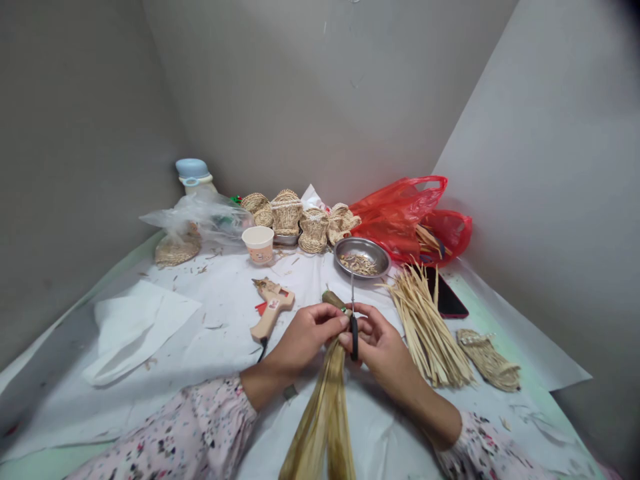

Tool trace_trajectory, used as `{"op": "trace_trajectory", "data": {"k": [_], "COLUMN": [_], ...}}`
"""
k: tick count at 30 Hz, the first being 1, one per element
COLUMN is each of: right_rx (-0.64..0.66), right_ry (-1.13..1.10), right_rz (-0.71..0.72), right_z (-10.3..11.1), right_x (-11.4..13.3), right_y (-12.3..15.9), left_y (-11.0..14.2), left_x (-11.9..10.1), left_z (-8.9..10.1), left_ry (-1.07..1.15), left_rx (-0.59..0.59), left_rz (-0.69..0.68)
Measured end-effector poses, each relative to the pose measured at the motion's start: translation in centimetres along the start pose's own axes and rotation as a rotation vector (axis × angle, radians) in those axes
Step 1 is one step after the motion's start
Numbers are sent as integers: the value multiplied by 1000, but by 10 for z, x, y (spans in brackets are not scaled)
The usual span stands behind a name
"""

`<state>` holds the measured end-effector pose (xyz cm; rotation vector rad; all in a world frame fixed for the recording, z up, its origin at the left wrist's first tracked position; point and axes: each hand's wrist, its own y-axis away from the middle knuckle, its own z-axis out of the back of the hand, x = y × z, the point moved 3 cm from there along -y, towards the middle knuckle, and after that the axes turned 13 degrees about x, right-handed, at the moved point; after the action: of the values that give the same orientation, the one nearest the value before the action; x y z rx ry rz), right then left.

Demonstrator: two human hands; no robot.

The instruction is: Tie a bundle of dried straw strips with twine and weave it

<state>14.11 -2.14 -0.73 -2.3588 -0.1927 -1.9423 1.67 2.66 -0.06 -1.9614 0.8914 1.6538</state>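
A bundle of long flat olive-tan plant strips runs from the table's near edge up to a darker rolled end with a bit of green on it. My left hand is closed, thumb and fingers pinching the bundle just below that end. My right hand is closed too, with a pair of scissors hanging at its fingers, black handle low and thin metal blades pointing away. Its fingertips meet the bundle beside my left fingers. What exactly lies between the fingertips is hidden.
Left stand a glue gun, a paper cup and white paper. Behind are a metal bowl of scraps, woven pieces and a red bag. Pale strips, a phone and a woven piece lie right.
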Motion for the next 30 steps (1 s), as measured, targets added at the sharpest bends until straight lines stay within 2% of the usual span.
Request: {"op": "trace_trajectory", "data": {"k": [2,8,17,30], "right_rx": [-16,-200,-80,-83], "right_ry": [30,32,-23,-133], "right_rz": [22,113,67,90], "right_z": [4,21,16,21], "right_x": [2,13,5,3], "right_y": [0,-1,-3,-5], "left_y": [-1,0,2,5], "left_x": [3,2,5,2], "left_z": [2,-1,-6,-13], "left_ry": [88,417,457,463], "left_rx": [0,31,142,219], "left_rz": [13,17,41,161]}}
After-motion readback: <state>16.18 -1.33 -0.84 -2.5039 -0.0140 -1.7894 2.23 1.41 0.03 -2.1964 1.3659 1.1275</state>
